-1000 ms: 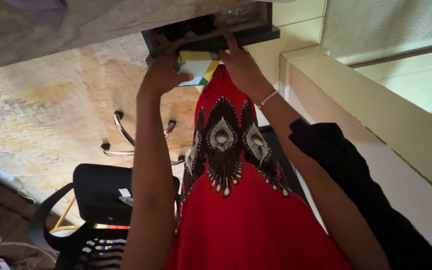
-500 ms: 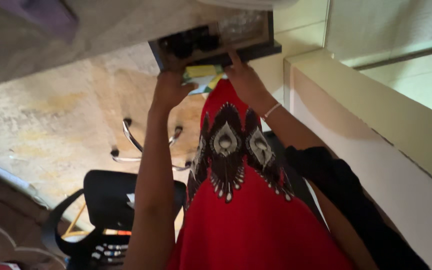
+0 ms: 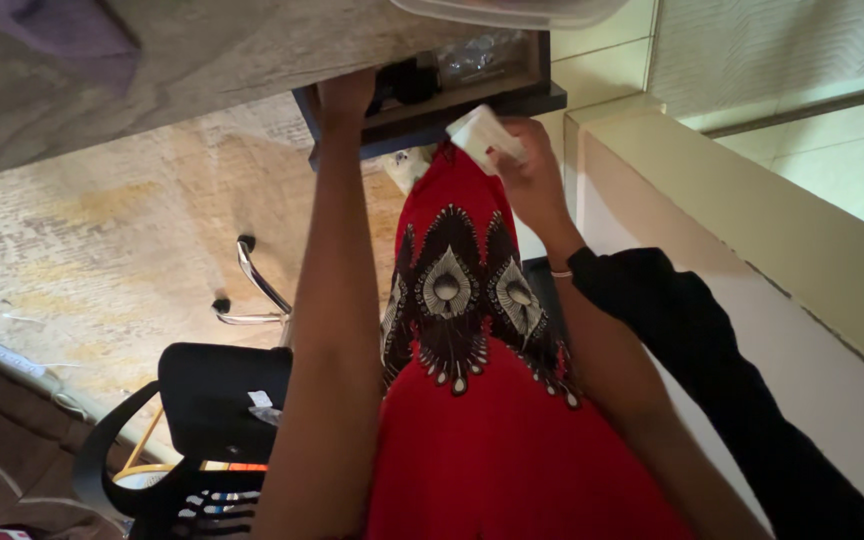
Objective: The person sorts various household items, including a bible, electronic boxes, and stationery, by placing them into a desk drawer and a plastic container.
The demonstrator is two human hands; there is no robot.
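Observation:
My left hand (image 3: 345,95) is stretched up to the dark open drawer (image 3: 422,125) under the desk, its fingers curled over the drawer's front edge. My right hand (image 3: 532,175) holds a small white packet (image 3: 480,135) just below the drawer's right end. Dark items and something clear and shiny lie inside the drawer, partly hidden. A pale corner of another packet (image 3: 407,165) peeks out under the drawer, beside my red patterned dress (image 3: 482,430).
The wooden desk top (image 3: 202,50) carries a purple cloth (image 3: 72,30) and a clear plastic tub (image 3: 512,10). A black office chair (image 3: 217,390) stands at lower left. A black garment (image 3: 712,350) hangs over the cream ledge (image 3: 752,210) on the right.
Both hands held a yellow-green-white packet under the drawer. Now my left hand has moved up to the drawer's edge, and my right hand has drawn back holding a white packet.

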